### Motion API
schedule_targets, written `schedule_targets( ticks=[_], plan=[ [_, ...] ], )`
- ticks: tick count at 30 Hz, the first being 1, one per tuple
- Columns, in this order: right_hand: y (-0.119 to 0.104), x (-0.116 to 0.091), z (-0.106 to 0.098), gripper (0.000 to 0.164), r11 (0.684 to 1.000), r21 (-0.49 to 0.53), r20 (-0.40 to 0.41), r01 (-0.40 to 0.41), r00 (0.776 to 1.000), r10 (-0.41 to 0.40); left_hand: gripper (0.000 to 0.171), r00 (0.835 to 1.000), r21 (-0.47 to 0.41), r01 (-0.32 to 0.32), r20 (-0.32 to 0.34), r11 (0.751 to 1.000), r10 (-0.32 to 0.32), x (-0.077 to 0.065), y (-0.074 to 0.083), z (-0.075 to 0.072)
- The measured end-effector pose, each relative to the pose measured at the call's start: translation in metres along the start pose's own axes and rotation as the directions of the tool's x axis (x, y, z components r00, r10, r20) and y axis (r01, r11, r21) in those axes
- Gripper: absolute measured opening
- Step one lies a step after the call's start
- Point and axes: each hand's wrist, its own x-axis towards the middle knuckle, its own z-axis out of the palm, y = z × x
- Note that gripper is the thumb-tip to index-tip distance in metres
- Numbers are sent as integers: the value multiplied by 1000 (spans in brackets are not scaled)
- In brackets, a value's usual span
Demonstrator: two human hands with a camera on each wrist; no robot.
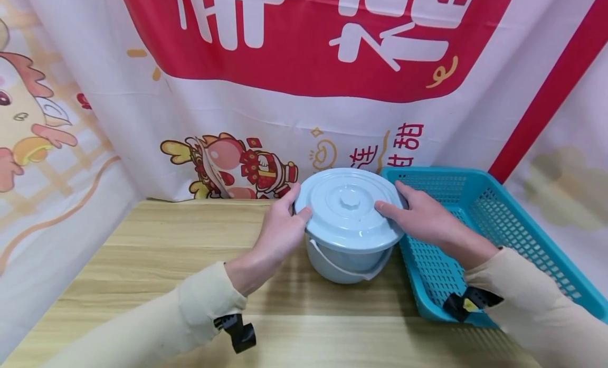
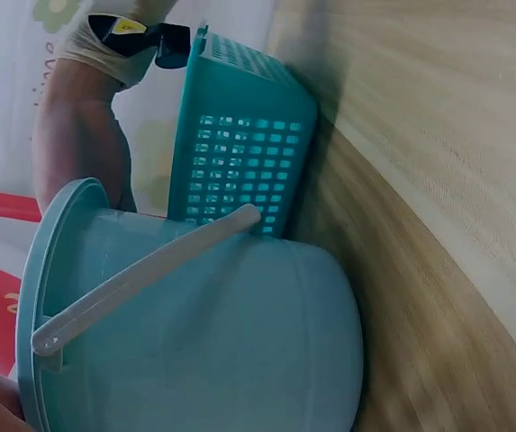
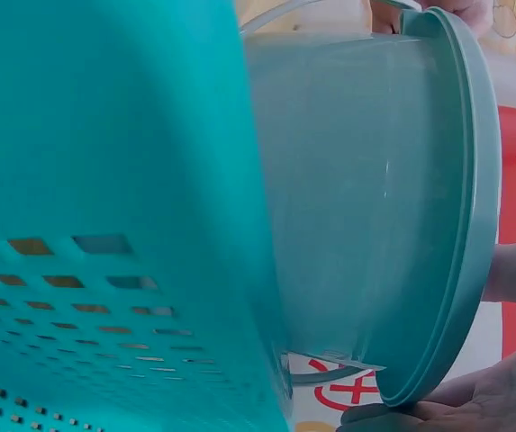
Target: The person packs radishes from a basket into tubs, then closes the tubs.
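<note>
A pale blue lidded bucket [image 1: 350, 267] stands upright on the wooden table, its handle [image 1: 342, 270] hanging down at the front. On top sits a round lid [image 1: 349, 220] with a small central knob. My left hand [image 1: 280, 225] grips the lid's left edge, thumb on the top face. At the opposite edge my right hand [image 1: 425, 215] holds the lid, thumb on top; in the right wrist view its fingers [image 3: 393, 416] reach under the rim. The left wrist view shows the bucket's side [image 2: 212, 333] with the handle slanting across it.
A teal perforated basket [image 1: 522, 220] stands right beside the bucket, under my right forearm. Behind the wooden table [image 1: 190, 241] hangs a white and red printed cloth [image 1: 285, 104]. A black band with a small device [image 1: 237, 331] is on my left wrist; the right has one too.
</note>
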Motion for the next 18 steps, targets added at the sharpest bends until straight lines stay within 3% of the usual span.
schedule_targets(
  ticks=[3,6,9,11,13,15,18],
  plan=[
    [2,1,1,105,1000,-10,6,8,1000,-8,65,1000,36,-23,6,999,23,-1,-3,-1],
    [2,1,0,105,999,-35,10,20,1000,-19,66,999,133,-37,26,990,33,-1,-4,-6],
    [1,1,-5,110,991,-126,-28,44,998,-48,69,996,297,-74,71,952,55,3,-1,-16],
    [0,1,-10,114,973,-218,-83,76,992,-96,72,989,440,-140,111,887,101,9,4,-24],
    [0,3,-15,117,939,-326,-152,108,975,-164,80,975,593,-224,138,773,176,17,9,-32],
    [-1,8,-19,118,902,-411,-202,129,952,-228,90,958,721,-278,159,635,239,25,15,-37],
    [-1,11,-21,118,869,-477,-235,136,932,-275,97,943,803,-301,170,515,285,32,18,-41]
  ],
)
